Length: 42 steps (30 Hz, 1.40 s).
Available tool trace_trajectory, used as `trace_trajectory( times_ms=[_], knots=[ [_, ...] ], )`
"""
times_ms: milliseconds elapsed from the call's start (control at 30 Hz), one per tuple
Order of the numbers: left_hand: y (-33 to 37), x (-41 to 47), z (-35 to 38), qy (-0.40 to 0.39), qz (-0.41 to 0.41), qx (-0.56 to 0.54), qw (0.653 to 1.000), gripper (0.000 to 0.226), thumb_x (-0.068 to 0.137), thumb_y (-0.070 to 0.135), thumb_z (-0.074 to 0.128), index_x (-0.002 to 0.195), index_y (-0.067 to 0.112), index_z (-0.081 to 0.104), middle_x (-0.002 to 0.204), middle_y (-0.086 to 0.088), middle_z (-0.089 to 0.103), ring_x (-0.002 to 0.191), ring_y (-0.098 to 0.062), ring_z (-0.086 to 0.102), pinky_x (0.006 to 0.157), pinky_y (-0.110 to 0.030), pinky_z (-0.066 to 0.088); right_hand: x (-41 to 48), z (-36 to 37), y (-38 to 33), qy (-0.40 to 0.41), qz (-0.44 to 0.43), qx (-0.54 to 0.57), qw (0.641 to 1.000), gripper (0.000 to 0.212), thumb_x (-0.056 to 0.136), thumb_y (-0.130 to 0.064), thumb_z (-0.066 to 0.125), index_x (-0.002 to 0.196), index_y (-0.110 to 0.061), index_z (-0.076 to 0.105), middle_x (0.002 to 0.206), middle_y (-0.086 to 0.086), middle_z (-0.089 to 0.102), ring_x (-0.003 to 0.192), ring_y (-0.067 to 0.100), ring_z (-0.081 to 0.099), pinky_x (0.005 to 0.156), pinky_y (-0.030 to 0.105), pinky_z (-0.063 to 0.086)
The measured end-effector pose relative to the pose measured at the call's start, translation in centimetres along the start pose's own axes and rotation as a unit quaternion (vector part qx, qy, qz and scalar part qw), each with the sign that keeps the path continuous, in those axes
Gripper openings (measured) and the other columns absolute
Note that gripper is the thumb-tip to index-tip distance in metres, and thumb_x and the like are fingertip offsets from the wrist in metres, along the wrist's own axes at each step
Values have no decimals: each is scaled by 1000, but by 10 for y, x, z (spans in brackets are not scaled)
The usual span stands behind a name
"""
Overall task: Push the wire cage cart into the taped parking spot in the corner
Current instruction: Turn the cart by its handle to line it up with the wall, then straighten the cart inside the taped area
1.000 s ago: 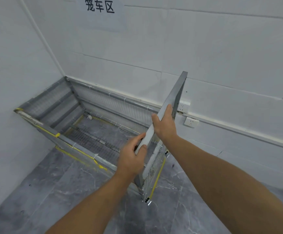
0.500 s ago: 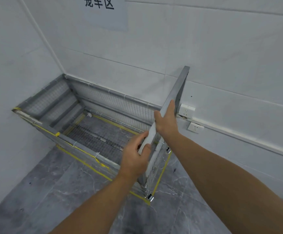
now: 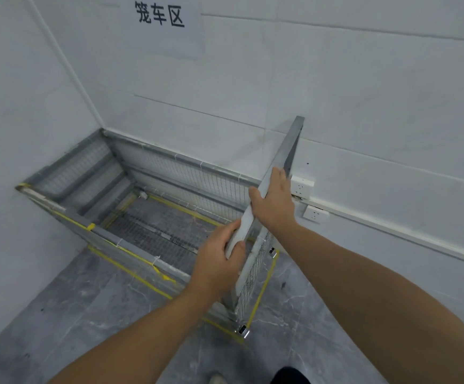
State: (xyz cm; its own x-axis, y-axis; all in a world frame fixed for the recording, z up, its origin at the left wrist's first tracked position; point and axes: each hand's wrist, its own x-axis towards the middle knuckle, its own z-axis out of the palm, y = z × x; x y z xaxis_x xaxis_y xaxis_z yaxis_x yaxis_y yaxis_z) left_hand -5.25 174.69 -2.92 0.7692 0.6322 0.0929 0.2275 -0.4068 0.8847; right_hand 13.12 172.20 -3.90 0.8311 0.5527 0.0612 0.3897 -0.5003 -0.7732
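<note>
The grey wire cage cart [image 3: 153, 231] stands in the room corner, its far side close along the back wall and its left end near the left wall. Yellow tape [image 3: 261, 297] on the floor outlines a rectangle around its base, showing at the near and right sides. Both hands grip the top rail of the cart's near right end panel [image 3: 283, 159]. My left hand [image 3: 219, 261] wraps the rail lower down. My right hand [image 3: 273, 200] holds it higher up, nearer the wall. A caster [image 3: 243, 330] sits at the near tape corner.
A paper sign [image 3: 160, 20] with printed characters hangs on the back wall. Two white wall sockets [image 3: 315, 214] and a white trunking strip sit just right of the cart's end panel. The floor is grey marble tile. My shoe tip shows at the bottom edge.
The cart has shifted slightly deeper into the corner and sits more squarely over the tape. Both hands have kept their grip on the rail.
</note>
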Motion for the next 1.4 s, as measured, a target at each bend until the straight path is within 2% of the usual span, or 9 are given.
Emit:
trace_trajectory(
  times_ms=[100, 333, 400, 567, 700, 867, 1033, 1200, 1400],
  knots=[
    [3, 0, -1, 10, 6, 62, 998, 46, 92, 29, 53, 137, 22, 52, 123, 7, 60, 109, -7, 56, 92, -35, 49, 8, -6, 3, -16, -83, -64, 994, 72, 94, -51, 39, 156, -23, 17, 166, 13, 8, 153, 29, 1, 120, 54, 16],
    [16, 13, 4, 7, -34, 290, 956, 54, 86, 46, 49, 138, 33, 43, 125, 6, 61, 105, -18, 60, 87, -40, 50, 49, -28, 35, -104, -309, -149, 933, 64, 93, -56, 30, 123, -11, 64, 142, 12, 52, 146, 35, 26, 116, 58, 21],
    [25, 18, 13, 11, -86, 337, 938, 54, 86, 47, 48, 138, 36, 39, 126, 4, 61, 105, -23, 61, 86, -42, 50, 64, -37, 47, -130, -376, -158, 904, 58, 96, -55, 33, 121, -14, 65, 136, 9, 56, 143, 35, 32, 114, 61, 24],
    [47, 26, 32, 30, -161, 387, 908, 49, 92, 41, 52, 138, 31, 39, 126, 0, 61, 105, -27, 61, 84, -44, 51, 93, -63, 55, -222, -465, -210, 831, 58, 99, -60, 31, 143, -25, 46, 149, 2, 43, 148, 27, 20, 120, 48, 4],
    [55, 31, 41, 30, -210, 395, 894, 48, 92, 42, 53, 136, 28, 40, 123, -2, 60, 103, -28, 60, 84, -44, 51, 109, -67, 57, -249, -504, -239, 792, 58, 99, -58, 36, 148, -28, 37, 151, 1, 40, 149, 28, 19, 120, 49, 5],
    [56, 43, 47, 25, -225, 399, 889, 34, 93, 44, 49, 123, 26, 45, 110, -1, 60, 90, -26, 59, 76, -44, 52, 122, -61, 58, -231, -534, -226, 781, 58, 93, -59, 32, 137, -25, 51, 138, 2, 54, 140, 32, 38, 115, 54, 24],
    [59, 62, 60, 39, -253, 408, 876, 33, 94, 39, 49, 123, 25, 45, 108, -2, 62, 88, -27, 60, 73, -43, 53, 139, -57, 56, -236, -571, -222, 754, 41, 91, -54, 58, 119, -24, 56, 120, -1, 57, 122, 27, 49, 111, 46, 25],
    [58, 79, 73, 77, -275, 439, 852, 27, 90, 45, 50, 108, 25, 46, 103, 1, 60, 85, -27, 60, 72, -43, 52, 172, -58, 49, -288, -568, -277, 720, 58, 88, -72, 44, 122, -25, 53, 118, -4, 55, 119, 21, 47, 114, 42, 18],
    [53, 80, 83, 139, -308, 492, 802, 25, 88, 46, 54, 96, 26, 41, 93, 3, 56, 81, -24, 60, 64, -38, 50, 228, -57, 61, -197, -633, -240, 709, 68, 77, -87, 30, 88, -23, 52, 84, -4, 56, 82, 23, 55, 80, 42, 41]
  ],
)
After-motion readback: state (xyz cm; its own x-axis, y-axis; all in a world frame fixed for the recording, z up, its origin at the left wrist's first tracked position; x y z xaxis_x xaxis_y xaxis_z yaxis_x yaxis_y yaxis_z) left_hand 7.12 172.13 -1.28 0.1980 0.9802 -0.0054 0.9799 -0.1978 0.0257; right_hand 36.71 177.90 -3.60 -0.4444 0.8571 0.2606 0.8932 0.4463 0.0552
